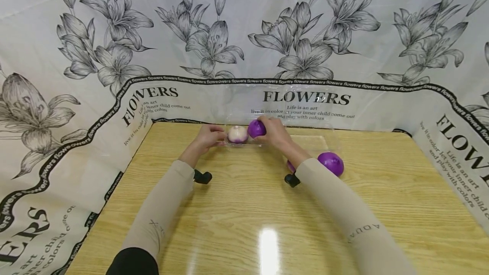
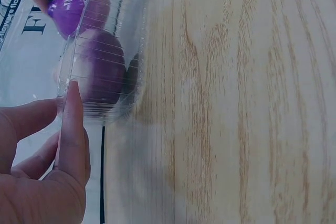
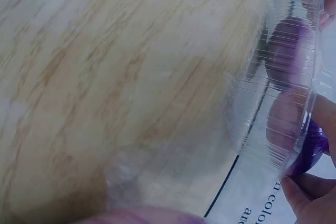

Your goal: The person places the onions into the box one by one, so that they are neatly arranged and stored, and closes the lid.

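Note:
At the back of the table stands a clear ribbed plastic container (image 2: 135, 80). My left hand (image 1: 209, 136) pinches its left rim between thumb and fingers, clearest in the left wrist view. Inside that end sits a white-and-purple onion (image 1: 237, 134). Just right of it, my right hand (image 1: 276, 133) grips a shiny purple onion (image 1: 257, 128) at the container; in the right wrist view this onion (image 3: 311, 148) is partly behind the clear wall. Whether it touches the container floor I cannot tell.
Near my right forearm a big purple onion (image 1: 331, 164) lies on the wooden table (image 1: 237, 207); another onion (image 1: 290, 166) is mostly hidden by the sleeve. Clear plastic (image 1: 311, 142) lies behind them. A flower-printed cloth (image 1: 214, 96) walls the back and sides.

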`<act>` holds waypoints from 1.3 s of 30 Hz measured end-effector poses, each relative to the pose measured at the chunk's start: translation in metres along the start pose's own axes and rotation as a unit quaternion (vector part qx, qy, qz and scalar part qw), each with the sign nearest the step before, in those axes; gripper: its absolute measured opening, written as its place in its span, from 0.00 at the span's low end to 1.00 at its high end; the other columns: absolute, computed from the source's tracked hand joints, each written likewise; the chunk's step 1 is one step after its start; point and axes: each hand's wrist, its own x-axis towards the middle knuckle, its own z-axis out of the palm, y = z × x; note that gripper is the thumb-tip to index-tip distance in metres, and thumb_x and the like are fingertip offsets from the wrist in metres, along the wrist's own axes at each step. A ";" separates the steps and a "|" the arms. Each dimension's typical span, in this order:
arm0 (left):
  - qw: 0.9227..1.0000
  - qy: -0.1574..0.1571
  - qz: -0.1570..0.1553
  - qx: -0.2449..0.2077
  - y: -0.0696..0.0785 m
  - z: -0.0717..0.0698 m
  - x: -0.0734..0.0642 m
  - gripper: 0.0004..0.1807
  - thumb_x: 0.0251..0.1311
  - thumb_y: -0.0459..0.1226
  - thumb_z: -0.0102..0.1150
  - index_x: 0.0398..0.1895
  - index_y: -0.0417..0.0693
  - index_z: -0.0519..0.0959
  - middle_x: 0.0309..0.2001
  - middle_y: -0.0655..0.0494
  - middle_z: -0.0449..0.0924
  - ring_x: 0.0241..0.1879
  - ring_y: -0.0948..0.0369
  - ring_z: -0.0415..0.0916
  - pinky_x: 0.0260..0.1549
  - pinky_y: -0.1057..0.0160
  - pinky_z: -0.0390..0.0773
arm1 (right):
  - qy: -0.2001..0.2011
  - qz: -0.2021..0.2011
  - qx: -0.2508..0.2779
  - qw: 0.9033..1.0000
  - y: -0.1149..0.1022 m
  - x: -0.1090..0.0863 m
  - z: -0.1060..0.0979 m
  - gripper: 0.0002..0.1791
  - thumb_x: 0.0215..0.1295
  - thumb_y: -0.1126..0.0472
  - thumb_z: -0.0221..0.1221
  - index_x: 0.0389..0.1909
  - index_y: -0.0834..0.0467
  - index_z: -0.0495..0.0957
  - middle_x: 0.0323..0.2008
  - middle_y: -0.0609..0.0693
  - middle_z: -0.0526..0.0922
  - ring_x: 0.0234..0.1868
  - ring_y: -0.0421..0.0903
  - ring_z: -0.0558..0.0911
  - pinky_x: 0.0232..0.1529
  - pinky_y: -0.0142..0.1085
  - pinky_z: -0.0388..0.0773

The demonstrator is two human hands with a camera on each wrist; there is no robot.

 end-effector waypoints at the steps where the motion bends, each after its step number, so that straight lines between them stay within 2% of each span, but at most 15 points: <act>1: 1.000 0.000 0.000 0.000 0.000 0.000 0.000 0.19 0.67 0.24 0.60 0.59 0.25 0.72 0.47 0.43 0.75 0.38 0.55 0.80 0.34 0.69 0.87 | 0.000 0.003 -0.001 1.000 -0.001 0.000 0.001 0.39 0.54 0.58 0.78 0.65 0.60 0.73 0.57 0.65 0.79 0.60 0.63 0.74 0.65 0.57 0.74; 8: 1.000 -0.001 -0.002 -0.003 0.001 0.000 -0.002 0.19 0.67 0.24 0.59 0.59 0.26 0.71 0.48 0.42 0.75 0.37 0.55 0.80 0.34 0.68 0.88 | -0.017 0.021 -0.035 0.999 -0.008 -0.002 0.004 0.36 0.58 0.57 0.76 0.67 0.57 0.74 0.57 0.65 0.76 0.60 0.61 0.71 0.62 0.56 0.76; 13: 1.000 -0.001 0.001 0.002 0.002 0.001 -0.002 0.20 0.67 0.24 0.59 0.60 0.26 0.71 0.49 0.41 0.75 0.34 0.58 0.80 0.35 0.68 0.88 | -0.024 0.033 -0.037 0.998 -0.011 -0.001 0.003 0.31 0.61 0.60 0.73 0.65 0.57 0.76 0.59 0.63 0.77 0.61 0.60 0.71 0.64 0.55 0.75; 27: 1.000 0.002 -0.002 0.015 0.001 0.000 -0.003 0.21 0.67 0.24 0.57 0.62 0.27 0.71 0.51 0.40 0.74 0.36 0.58 0.79 0.37 0.68 0.88 | -0.030 0.019 -0.024 0.999 -0.007 0.004 0.005 0.30 0.61 0.60 0.73 0.63 0.62 0.77 0.57 0.63 0.80 0.60 0.61 0.72 0.67 0.53 0.72; 33: 1.000 0.001 -0.010 0.015 -0.002 0.000 -0.001 0.21 0.66 0.24 0.58 0.62 0.27 0.71 0.52 0.39 0.75 0.34 0.58 0.80 0.36 0.67 0.88 | -0.039 0.018 0.008 0.999 -0.004 0.007 -0.006 0.39 0.64 0.57 0.71 0.71 0.66 0.67 0.66 0.68 0.72 0.69 0.65 0.67 0.73 0.56 0.65; 39: 1.000 0.005 -0.007 0.018 0.001 0.000 0.000 0.20 0.67 0.25 0.59 0.61 0.28 0.72 0.49 0.41 0.75 0.35 0.58 0.80 0.34 0.68 0.88 | -0.007 0.043 0.067 0.997 -0.001 0.017 -0.029 0.44 0.70 0.52 0.65 0.77 0.65 0.56 0.74 0.67 0.62 0.75 0.65 0.61 0.76 0.59 0.59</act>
